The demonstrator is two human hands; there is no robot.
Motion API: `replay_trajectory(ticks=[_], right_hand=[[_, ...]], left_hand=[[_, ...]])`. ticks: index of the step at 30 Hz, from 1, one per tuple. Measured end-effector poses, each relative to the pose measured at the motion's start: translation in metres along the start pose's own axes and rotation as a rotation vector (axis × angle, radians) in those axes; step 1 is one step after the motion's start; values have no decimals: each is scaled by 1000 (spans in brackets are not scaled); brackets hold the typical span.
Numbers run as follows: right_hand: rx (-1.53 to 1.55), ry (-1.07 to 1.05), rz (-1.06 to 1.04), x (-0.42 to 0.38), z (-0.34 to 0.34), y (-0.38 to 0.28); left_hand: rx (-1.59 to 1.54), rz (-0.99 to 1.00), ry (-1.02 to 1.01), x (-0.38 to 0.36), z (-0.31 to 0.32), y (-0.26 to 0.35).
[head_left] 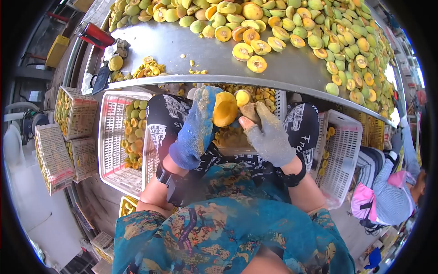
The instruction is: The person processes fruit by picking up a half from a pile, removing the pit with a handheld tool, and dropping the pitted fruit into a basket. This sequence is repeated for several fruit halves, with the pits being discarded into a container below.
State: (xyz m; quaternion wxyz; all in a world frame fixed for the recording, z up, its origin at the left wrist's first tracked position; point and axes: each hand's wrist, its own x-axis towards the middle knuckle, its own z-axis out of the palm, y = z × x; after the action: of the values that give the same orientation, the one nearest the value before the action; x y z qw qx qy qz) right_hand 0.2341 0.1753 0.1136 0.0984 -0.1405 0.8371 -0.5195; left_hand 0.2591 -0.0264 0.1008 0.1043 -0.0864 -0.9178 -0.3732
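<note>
My left hand [197, 125], in a blue work glove, grips a hollowed yellow fruit half [225, 109] with its cut side turned up and to the right. Close beside it is my right hand [269, 134], in a grey glove with a bare thumb tip showing. Its fingers are curled in, and a small round yellow piece [242, 97] shows at their tips. Whether a tool sits in those fingers is hidden. Below both hands, between my knees, a crate of yellow fruit scraps [264, 97] stands under the table edge.
A metal table [196, 48] carries a heap of halved green-yellow fruit [337, 36]. Scraps [148, 68] and a red can-like cylinder [95, 36] lie at its left. White crates [119, 171] [342, 157] flank my legs. Another person [388, 196] sits at the right.
</note>
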Motion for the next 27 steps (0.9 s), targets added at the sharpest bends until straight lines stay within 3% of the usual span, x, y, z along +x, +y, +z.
replay_trajectory(ticks=[1, 3, 9, 14, 17, 21, 24, 26, 27], right_hand=[[-119, 63, -154, 0, 2, 1], [-115, 71, -146, -1, 1, -1], [-105, 120, -162, -2, 2, 9], [58, 112, -160, -2, 0, 11], [-29, 85, -203, -1, -1, 15], [-78, 74, -204, -1, 2, 13], [-92, 83, -185, 0, 4, 11], [-238, -8, 14, 4, 5, 15], [-236, 0, 17, 4, 7, 26]], left_hand=[[109, 51, -16, 0, 2, -1], [-11, -18, -40, -5, 8, -5], [236, 165, 47, -1, 13, -2], [175, 68, 12, 3, 15, 3], [70, 41, 22, 2, 19, 0], [154, 123, 25, -4, 23, -7], [267, 238, 195, -1, 20, 19], [-1059, -495, 170, 3, 5, 58], [-1057, -492, 162, 2, -6, 68]])
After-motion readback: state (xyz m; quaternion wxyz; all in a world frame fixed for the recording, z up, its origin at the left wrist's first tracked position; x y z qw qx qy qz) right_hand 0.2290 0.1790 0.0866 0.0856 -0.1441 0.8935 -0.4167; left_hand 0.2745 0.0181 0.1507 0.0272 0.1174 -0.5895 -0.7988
